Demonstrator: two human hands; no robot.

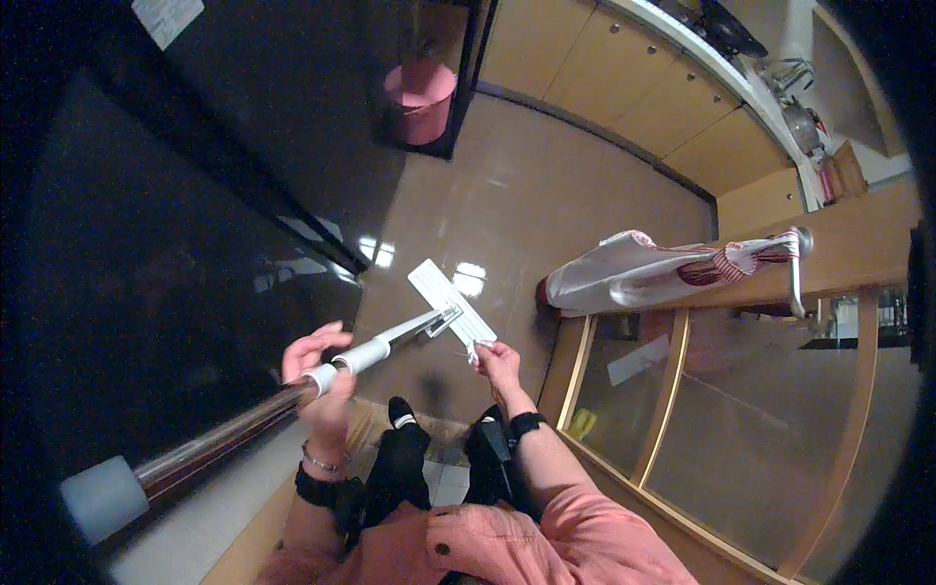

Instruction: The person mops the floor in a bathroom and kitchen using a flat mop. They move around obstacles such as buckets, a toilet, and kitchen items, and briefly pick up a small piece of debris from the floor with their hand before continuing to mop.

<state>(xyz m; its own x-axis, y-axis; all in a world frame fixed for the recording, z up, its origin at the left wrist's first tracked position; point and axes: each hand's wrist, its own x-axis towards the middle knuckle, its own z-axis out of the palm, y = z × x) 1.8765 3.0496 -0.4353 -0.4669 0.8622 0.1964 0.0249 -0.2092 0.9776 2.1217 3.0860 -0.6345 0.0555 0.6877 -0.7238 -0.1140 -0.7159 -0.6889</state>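
Observation:
A flat mop with a metal pole (227,431) and a white rectangular head (453,300) is held above the brown floor. The pole rests across my left hand (325,380), at the white collars near its lower part; the fingers are partly spread and blurred, so how firmly they grip is unclear. At the near corner of the mop head, my right hand (497,362) pinches a small whitish piece that looks like cloth. The grey end cap (104,499) of the pole points to the lower left.
A glossy black surface (183,292) fills the left side, with a pink bucket (420,102) beyond it. Wooden cabinets (607,80) line the far side under a counter. On the right, a white and red apron or cloth (643,270) hangs from the handle of a glazed wooden door (731,409).

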